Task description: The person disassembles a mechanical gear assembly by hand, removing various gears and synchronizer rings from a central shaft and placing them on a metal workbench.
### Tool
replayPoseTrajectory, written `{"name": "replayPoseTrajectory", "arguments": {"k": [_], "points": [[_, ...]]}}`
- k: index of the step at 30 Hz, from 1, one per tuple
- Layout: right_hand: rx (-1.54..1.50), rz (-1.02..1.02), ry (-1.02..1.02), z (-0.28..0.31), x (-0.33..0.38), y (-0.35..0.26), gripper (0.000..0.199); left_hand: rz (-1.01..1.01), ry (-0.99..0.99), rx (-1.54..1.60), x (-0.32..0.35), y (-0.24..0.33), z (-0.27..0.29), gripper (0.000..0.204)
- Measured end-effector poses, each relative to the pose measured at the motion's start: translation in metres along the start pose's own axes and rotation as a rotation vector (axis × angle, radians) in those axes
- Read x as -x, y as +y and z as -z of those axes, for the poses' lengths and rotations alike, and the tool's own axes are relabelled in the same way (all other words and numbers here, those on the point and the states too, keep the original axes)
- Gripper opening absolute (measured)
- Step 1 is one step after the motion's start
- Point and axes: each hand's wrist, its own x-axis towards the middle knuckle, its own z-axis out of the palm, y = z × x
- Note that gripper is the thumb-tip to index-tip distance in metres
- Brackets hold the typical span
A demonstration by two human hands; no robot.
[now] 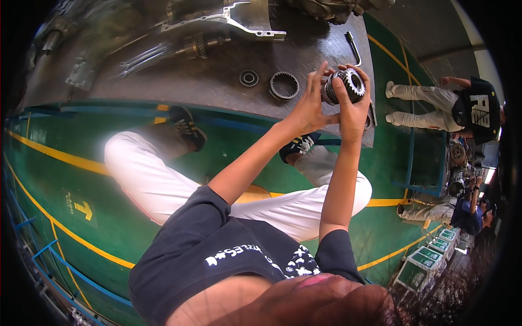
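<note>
Above the right part of the metal-topped table (217,81), I hold a metal gear assembly (340,87) with a bright toothed ring at its right end. My right hand (354,106) wraps round its right side, with the thumb across the front and the fingers over the top. Against its left side rests my left hand (312,100), with one finger lifted and the thumb stretched below the gear; its grip is partly hidden. Just left of my hands, a toothed ring (284,86) lies on the tabletop, with a flat, smaller ring (249,78) beside it.
A bent wrench-like bar (353,48) lies near the table's right edge. Farther back are a geared shaft (198,45), long rods (144,58) and a flat metal housing (234,22). People (457,103) stand off to the right, beyond a blue frame (424,182).
</note>
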Motion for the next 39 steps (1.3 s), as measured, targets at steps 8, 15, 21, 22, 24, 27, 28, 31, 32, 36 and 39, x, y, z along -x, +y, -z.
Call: {"name": "replayPoseTrajectory", "arguments": {"k": [8,15,21,22,24,27,28,31,32,36,39], "points": [[-0.293,0.011,-0.138,0.011,0.001,0.029,0.073,-0.037,0.321,-0.144,0.035,0.028,0.075,0.093],[-0.426,0.03,-0.08,0.002,0.004,0.052,0.086,0.196,0.872,-0.175,0.075,0.029,0.223,0.027],[-0.362,0.019,-0.099,0.0,0.005,0.057,0.083,0.464,0.787,0.284,0.074,0.047,0.305,0.04],[-0.356,0.017,-0.109,0.0,0.005,0.057,0.083,0.588,0.734,0.645,0.065,0.042,0.311,0.047],[-0.345,0.003,-0.095,0.0,0.005,0.057,0.081,0.601,0.841,1.042,0.047,0.021,0.304,0.053],[-0.351,0.003,-0.079,-0.001,0.006,0.054,0.079,0.537,0.926,0.977,0.02,-0.004,0.3,0.059],[-0.34,0.009,-0.07,-0.001,0.008,0.053,0.079,0.525,0.989,0.912,0.011,-0.011,0.297,0.059],[-0.351,0.025,-0.077,-0.002,0.01,0.051,0.079,0.546,1.156,0.752,-0.006,-0.025,0.285,0.056],[-0.35,0.031,-0.086,-0.003,0.011,0.05,0.079,0.541,1.192,0.693,-0.009,-0.027,0.282,0.055],[-0.311,0.058,-0.109,-0.005,0.012,0.05,0.078,0.545,1.288,0.675,-0.021,-0.034,0.283,0.056],[-0.307,0.093,-0.129,-0.007,0.013,0.049,0.077,0.575,1.323,0.591,-0.03,-0.043,0.291,0.068]]}}
